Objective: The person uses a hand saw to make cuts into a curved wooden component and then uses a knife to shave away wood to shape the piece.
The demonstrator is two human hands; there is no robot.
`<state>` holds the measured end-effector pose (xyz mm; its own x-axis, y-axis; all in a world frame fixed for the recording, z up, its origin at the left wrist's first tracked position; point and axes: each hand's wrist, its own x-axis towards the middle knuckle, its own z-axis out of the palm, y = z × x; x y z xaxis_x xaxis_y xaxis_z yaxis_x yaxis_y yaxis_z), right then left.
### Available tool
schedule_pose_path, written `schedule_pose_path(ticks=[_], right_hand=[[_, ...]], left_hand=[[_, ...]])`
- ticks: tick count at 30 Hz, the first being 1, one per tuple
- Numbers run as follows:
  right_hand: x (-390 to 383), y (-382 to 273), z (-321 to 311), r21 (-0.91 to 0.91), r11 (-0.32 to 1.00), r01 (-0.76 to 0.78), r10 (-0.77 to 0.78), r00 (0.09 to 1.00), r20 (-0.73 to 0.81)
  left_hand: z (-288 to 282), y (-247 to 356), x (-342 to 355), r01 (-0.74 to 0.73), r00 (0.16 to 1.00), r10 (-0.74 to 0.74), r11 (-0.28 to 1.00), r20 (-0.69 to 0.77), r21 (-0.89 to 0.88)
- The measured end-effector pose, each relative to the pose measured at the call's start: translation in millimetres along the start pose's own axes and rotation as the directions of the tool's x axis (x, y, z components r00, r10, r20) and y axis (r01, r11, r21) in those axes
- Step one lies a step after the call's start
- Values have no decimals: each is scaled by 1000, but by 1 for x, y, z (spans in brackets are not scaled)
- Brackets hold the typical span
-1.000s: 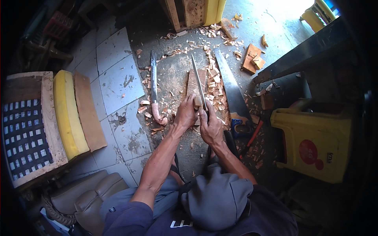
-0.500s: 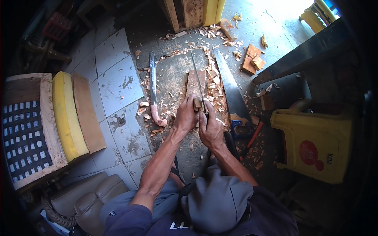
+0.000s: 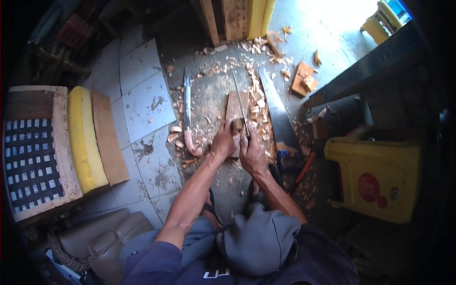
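My left hand [image 3: 223, 141] is closed around a small wooden block [image 3: 237, 125], held just above a flat wooden board [image 3: 236, 102] on the floor. Close beside it, my right hand [image 3: 253, 153] grips a long, thin metal blade [image 3: 240, 97], seen almost edge-on and pointing away from me. The blade lies along the block's right side; whether they touch I cannot tell. Its handle is mostly hidden in my fingers. To the left lies a machete [image 3: 187, 102] with a curved wooden handle [image 3: 192, 144]. A handsaw [image 3: 278, 109] with a blue grip rests on the right.
Wood chips [image 3: 258, 102] surround the board. Cut wood pieces [image 3: 302, 78] lie at the far right. A yellow plastic stool [image 3: 375, 178] is tipped over on the right, near a red-handled tool [image 3: 305, 167]. Left stands a wooden frame with woven straps [image 3: 33, 161] beside yellow foam [image 3: 86, 142].
The whole view has shifted slightly. The thin blade's tip sits a little closer to me. Both hands keep their hold on the block and the blade.
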<state>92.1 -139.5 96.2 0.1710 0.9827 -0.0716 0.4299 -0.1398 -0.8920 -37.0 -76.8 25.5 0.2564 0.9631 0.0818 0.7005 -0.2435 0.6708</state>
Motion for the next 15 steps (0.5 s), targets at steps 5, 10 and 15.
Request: schedule_pose_path(ticks=[5,10,15], right_hand=[[13,-6,-11,15,993,115,-115,993,-24],[9,27,16,-96,987,132,-137,989,-49],[29,-14,-5,10,998,-61,61,998,20]], left_hand=[[-6,12,28,37,998,-34,997,59,-61],[8,-14,15,202,968,-195,979,158,-31],[-30,23,55,59,993,-53,997,101,-54]])
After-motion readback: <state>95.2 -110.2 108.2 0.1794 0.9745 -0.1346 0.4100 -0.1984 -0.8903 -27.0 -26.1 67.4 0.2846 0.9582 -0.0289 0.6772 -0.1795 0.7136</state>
